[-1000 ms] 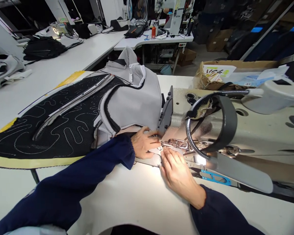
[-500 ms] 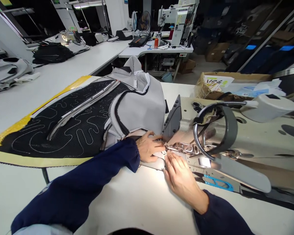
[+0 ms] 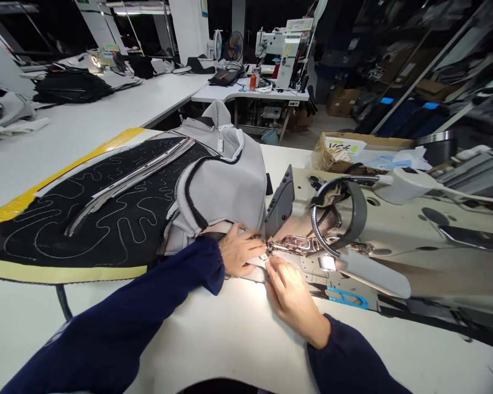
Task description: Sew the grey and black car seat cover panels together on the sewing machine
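A large sewn cover of grey fabric (image 3: pixel 230 186) and black quilted fabric (image 3: pixel 119 219) lies bunched to the left of the sewing machine's needle area (image 3: pixel 290 244). My left hand (image 3: pixel 239 253) rests flat on the grey material beside the needle area, its fingers stretched out and slightly apart. Close by, my right hand (image 3: pixel 291 290) has its fingers pressed together on the fabric edge, with the thumb tucked low. Between both hands shows a small white label (image 3: pixel 264 257) with dark marks. The needle itself is too small to make out.
The machine bed (image 3: pixel 394 235) carries a grey plate (image 3: pixel 281 200), a bendable lamp neck (image 3: pixel 316 219) and a blue slotted piece (image 3: pixel 348 297). Behind it stands a cardboard box (image 3: pixel 318 153) with papers. Another sewing machine (image 3: pixel 285 60) stands on a far table.
The whole view has shifted, so the machine and both hands appear farther left. Against the fabric and the machine, the hands look almost unmoved.
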A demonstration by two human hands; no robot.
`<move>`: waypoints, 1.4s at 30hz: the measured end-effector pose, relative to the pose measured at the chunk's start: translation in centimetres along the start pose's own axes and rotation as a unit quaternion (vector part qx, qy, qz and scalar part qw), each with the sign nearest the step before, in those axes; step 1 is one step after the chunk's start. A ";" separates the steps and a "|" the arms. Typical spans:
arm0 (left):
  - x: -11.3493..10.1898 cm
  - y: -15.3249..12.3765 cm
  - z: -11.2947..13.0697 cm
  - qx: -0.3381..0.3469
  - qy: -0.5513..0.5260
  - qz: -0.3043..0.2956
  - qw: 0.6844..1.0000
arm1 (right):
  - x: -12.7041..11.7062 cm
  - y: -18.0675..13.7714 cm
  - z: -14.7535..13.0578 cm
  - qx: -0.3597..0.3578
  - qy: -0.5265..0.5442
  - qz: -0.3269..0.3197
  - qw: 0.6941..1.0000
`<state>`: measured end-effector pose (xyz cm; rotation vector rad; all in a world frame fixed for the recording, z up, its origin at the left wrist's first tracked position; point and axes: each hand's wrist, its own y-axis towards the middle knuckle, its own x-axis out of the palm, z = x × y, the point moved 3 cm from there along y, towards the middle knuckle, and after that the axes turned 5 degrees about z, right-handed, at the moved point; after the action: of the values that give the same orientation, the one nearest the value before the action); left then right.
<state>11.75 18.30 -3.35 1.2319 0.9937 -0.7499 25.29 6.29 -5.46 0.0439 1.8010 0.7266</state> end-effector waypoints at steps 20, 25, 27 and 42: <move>-2.2 -6.3 1.4 0.068 0.009 0.003 0.998 | 0.8 0.1 -1.1 0.124 0.184 0.009 0.975; -2.4 -5.3 2.7 0.063 0.094 0.036 0.993 | 1.7 0.7 -1.2 0.094 0.096 -0.019 0.991; -3.6 -4.8 3.0 0.071 0.087 0.068 0.991 | 1.8 1.1 -1.4 0.097 0.109 -0.019 0.989; -17.4 -7.6 0.1 -0.400 -0.303 0.444 0.742 | -0.4 11.9 -10.5 0.051 0.337 0.179 0.923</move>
<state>-2.05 15.87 9.46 0.4809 0.0413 0.1035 12.42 11.02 2.59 0.2189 2.5328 0.9833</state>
